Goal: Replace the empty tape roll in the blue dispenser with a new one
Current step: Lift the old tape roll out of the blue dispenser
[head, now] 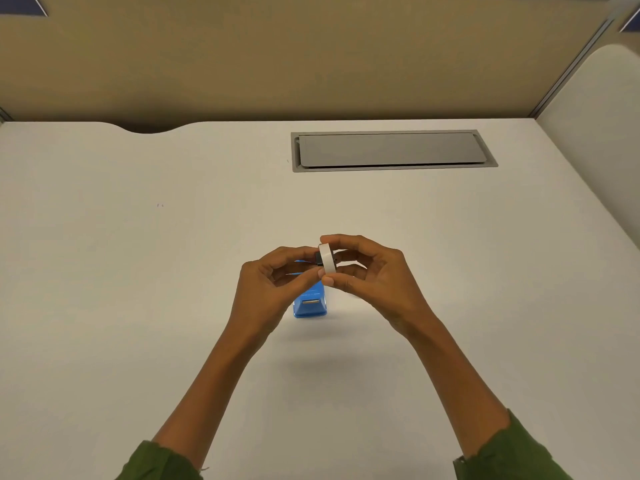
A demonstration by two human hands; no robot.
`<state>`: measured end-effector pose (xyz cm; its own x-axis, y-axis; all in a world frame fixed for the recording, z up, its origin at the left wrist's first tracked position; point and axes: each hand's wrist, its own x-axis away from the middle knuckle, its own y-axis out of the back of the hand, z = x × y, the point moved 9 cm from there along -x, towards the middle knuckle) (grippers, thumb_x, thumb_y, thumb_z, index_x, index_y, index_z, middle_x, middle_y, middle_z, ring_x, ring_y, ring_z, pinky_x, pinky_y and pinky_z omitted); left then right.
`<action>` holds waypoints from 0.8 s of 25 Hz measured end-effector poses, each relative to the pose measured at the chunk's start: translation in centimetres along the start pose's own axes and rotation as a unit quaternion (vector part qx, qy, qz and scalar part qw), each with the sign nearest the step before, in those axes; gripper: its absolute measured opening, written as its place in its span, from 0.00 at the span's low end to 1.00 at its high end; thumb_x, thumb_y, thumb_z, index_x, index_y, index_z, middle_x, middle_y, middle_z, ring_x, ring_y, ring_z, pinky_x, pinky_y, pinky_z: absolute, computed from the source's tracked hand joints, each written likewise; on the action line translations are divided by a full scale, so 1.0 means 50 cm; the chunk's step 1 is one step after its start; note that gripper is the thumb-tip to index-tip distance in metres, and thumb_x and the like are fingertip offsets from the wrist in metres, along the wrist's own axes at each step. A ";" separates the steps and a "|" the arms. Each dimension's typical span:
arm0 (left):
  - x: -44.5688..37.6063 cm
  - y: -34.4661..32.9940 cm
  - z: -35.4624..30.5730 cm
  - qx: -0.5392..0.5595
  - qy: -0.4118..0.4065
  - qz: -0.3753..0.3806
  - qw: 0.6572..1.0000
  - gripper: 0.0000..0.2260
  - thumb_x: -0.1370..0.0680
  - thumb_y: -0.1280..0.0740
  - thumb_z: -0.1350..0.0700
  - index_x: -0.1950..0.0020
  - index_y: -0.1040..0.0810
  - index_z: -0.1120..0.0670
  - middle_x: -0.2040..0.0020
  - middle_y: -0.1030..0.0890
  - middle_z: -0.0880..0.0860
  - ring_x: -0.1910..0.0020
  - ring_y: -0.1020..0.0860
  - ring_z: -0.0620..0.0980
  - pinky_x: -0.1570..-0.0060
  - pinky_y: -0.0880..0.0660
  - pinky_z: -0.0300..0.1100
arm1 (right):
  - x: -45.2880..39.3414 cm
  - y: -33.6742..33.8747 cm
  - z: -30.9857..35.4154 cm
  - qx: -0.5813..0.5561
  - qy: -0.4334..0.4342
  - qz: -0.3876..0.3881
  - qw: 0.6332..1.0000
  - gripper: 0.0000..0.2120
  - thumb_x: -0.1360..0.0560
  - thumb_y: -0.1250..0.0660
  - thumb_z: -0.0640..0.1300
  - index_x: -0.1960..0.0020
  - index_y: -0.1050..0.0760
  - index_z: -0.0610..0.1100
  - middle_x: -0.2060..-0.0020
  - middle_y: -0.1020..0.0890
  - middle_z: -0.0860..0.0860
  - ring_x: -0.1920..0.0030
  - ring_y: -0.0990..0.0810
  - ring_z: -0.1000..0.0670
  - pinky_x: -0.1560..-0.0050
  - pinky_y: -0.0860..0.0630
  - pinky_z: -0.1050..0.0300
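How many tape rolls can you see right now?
1. A white tape roll is held above the blue dispenser, between the left hand and the right hand. Another could be hidden behind the hands.

Pale desk, grey cable hatch set flush in it — tan partition wall behind, white side panel

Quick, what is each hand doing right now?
Left hand: closed, fingertips pinching the white tape roll.
Right hand: closed around the same roll, above the blue dispenser.
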<state>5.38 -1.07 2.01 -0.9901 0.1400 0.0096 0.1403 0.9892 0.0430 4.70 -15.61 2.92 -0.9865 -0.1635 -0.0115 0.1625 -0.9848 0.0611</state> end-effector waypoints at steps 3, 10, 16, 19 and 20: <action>0.003 -0.006 -0.010 0.007 -0.002 0.008 1.000 0.11 0.30 0.28 0.61 0.56 0.18 0.44 0.60 0.15 0.39 0.57 0.17 0.42 0.57 0.24 0.29 | 0.008 0.003 0.001 -0.022 -0.009 -0.004 1.000 0.19 0.33 0.25 0.39 0.44 0.22 0.50 0.49 0.17 0.49 0.50 0.18 0.50 0.54 0.21 0.63; 0.001 0.005 -0.012 0.006 0.012 0.004 1.000 0.09 0.30 0.28 0.62 0.51 0.17 0.56 0.54 0.14 0.53 0.53 0.17 0.50 0.51 0.21 0.37 | 0.013 0.018 -0.006 -0.035 -0.027 -0.017 0.999 0.18 0.33 0.26 0.37 0.48 0.21 0.54 0.55 0.16 0.60 0.52 0.18 0.57 0.58 0.24 0.70; 0.003 0.005 -0.003 -0.012 0.033 0.001 0.999 0.11 0.30 0.27 0.60 0.49 0.18 0.57 0.50 0.15 0.54 0.52 0.17 0.47 0.49 0.22 0.34 | 0.021 0.036 -0.039 -0.013 -0.043 -0.059 0.997 0.20 0.36 0.23 0.39 0.47 0.20 0.53 0.55 0.16 0.57 0.54 0.17 0.54 0.59 0.23 0.67; 0.003 0.006 0.004 -0.007 0.037 -0.009 0.999 0.09 0.30 0.27 0.60 0.50 0.18 0.54 0.50 0.15 0.52 0.51 0.17 0.45 0.53 0.24 0.29 | 0.014 0.090 -0.065 0.006 -0.059 -0.161 0.985 0.20 0.38 0.22 0.43 0.48 0.20 0.52 0.55 0.16 0.55 0.56 0.17 0.55 0.57 0.23 0.67; 0.003 0.007 0.007 -0.007 0.040 -0.012 0.999 0.09 0.30 0.27 0.59 0.51 0.18 0.53 0.50 0.15 0.51 0.51 0.17 0.45 0.53 0.25 0.29 | 0.010 0.111 -0.074 0.025 -0.064 -0.199 0.977 0.19 0.38 0.22 0.43 0.49 0.20 0.51 0.56 0.17 0.56 0.58 0.18 0.56 0.57 0.23 0.68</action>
<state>5.30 -0.72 1.69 -0.9899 0.1117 0.0872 0.1169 0.9915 0.0572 5.20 -21.36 -0.43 -0.9662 0.2446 0.0813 -0.2335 -0.9642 0.1260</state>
